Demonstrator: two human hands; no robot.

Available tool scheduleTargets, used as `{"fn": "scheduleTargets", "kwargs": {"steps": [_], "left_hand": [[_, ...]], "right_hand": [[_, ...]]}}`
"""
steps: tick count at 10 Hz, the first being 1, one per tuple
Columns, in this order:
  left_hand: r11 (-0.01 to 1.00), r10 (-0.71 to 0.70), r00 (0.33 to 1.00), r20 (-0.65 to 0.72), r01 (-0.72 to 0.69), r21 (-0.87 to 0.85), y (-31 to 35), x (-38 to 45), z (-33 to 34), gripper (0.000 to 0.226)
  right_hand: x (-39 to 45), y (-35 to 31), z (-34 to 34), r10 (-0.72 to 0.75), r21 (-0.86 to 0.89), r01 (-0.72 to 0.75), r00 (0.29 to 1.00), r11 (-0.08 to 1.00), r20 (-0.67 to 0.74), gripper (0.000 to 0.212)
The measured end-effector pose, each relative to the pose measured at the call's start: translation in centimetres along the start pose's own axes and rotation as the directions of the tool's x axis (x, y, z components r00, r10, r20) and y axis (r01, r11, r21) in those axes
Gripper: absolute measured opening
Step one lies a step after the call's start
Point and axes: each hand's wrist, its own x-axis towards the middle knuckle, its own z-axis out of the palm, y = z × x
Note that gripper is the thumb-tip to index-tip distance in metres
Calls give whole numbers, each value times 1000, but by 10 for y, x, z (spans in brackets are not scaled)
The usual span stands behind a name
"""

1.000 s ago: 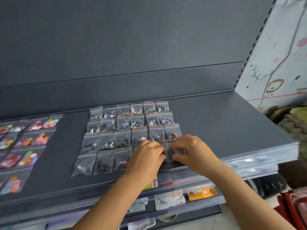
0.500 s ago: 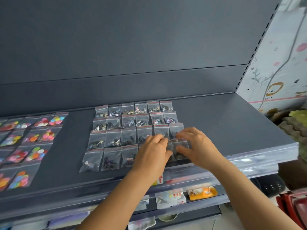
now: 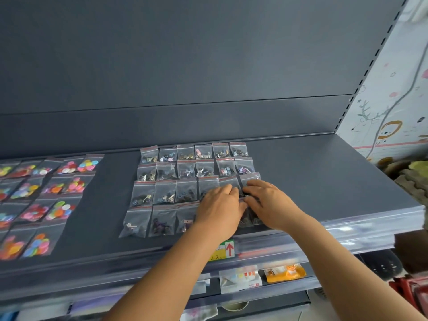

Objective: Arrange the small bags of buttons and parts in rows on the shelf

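Note:
Small clear bags of dark metal parts (image 3: 165, 189) lie in several rows on the dark grey shelf (image 3: 324, 181). Further left lie rows of bags of coloured buttons (image 3: 58, 188). Both hands are at the front right corner of the parts grid. My left hand (image 3: 220, 209) rests with straight fingers flat on the bags there and hides them. Right beside it, my right hand (image 3: 271, 203) pinches the top edge of the front-row end bag (image 3: 251, 220), which lies on the shelf. The fingertips of the two hands almost touch.
The shelf's front edge has a clear price strip with a yellow label and red arrow (image 3: 228, 250). Below it, a lower shelf holds an orange packet (image 3: 286, 272) and a white packet (image 3: 240, 280). A patterned wall (image 3: 393, 100) stands at the right.
The bag I held between both hands above the front row now lies on the shelf at the row's right end. Both hands have moved slightly back onto the bags.

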Motion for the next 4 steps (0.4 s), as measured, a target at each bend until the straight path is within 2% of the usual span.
{"fn": "scheduleTargets", "kwargs": {"steps": [2, 4], "left_hand": [[999, -3, 1000, 1, 4, -33, -1, 0, -2, 46], [999, -17, 996, -85, 14, -42, -12, -6, -13, 51]], "right_hand": [[0, 0, -1, 6, -3, -6, 1000, 1000, -3, 35], [0, -10, -7, -8, 27, 11, 995, 1000, -97, 38]]}}
